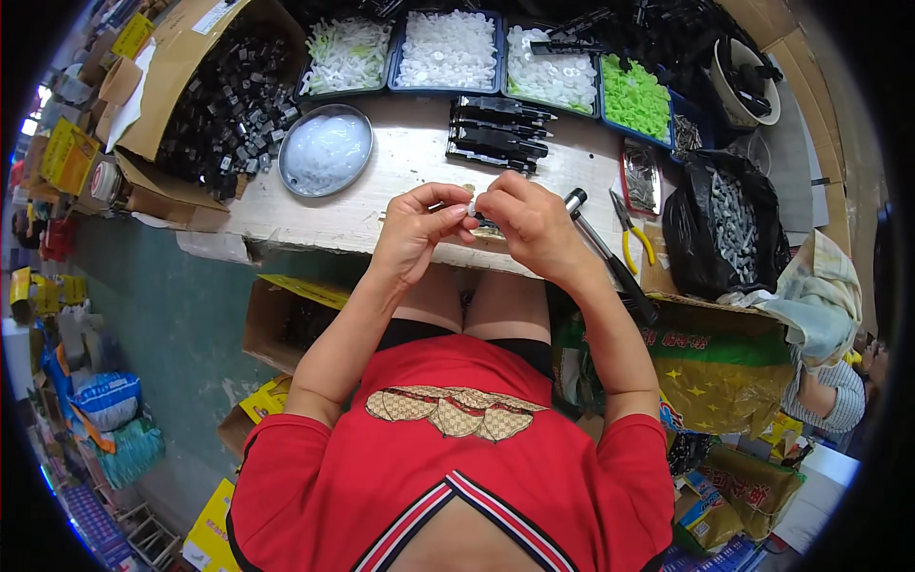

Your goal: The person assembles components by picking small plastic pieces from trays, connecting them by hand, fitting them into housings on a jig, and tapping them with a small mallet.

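Over the front edge of the workbench [400, 143], my two hands meet at the fingertips. A small white plastic part [472, 206] shows between them. My left hand [422, 227] is closed, pinching it between thumb and forefinger. My right hand [530, 225] is closed too, its curled fingertips on the part's right side; what else its fingers may cover is hidden. Just beyond my hands lies a stack of several black plastic parts with metal ends [498, 132]. A black and silver bar-shaped tool [610, 250] lies beside my right hand, near yellow-handled pliers [631, 229].
A round metal dish of whitish grease [326, 150] stands left, beside a carton of small black parts [233, 110]. Trays of white pieces [448, 52] and green pieces [636, 98] line the back. At right sits a black bag of metal screws [732, 224]. Another person's arm [818, 393] shows far right.
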The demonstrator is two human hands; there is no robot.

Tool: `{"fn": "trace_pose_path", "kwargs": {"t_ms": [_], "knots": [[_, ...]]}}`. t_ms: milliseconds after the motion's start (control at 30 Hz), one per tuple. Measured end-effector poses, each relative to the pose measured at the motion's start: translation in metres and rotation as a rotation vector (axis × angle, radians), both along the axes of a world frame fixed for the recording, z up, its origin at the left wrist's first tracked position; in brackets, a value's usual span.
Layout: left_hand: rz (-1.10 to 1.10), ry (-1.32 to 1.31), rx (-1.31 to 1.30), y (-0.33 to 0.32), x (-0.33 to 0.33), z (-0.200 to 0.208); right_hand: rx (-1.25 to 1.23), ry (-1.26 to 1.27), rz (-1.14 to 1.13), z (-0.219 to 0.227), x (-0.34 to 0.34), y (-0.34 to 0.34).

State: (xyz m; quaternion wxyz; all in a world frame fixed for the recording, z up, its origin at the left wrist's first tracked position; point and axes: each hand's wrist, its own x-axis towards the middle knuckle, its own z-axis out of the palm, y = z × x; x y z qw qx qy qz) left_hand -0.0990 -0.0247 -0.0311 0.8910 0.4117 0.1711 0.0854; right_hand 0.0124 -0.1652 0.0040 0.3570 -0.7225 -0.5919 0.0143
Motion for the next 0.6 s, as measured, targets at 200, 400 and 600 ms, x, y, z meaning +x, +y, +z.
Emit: {"fn": "trace_pose_path", "kwargs": {"t_ms": [200, 400, 600], "knots": [[0.024, -0.009, 0.014, 0.000, -0.001, -0.001, -0.042, -0.127, 0.023, 0.008, -0.001, 0.004], [0.036, -0.026, -0.004, 0.000, -0.002, -0.002, -0.054, -0.181, 0.021, 0.010, -0.002, 0.007], [0.027, -0.014, 0.029, -0.002, -0.003, -0.001, -0.026, -0.222, 0.033, 0.011, -0.002, 0.013]]}}
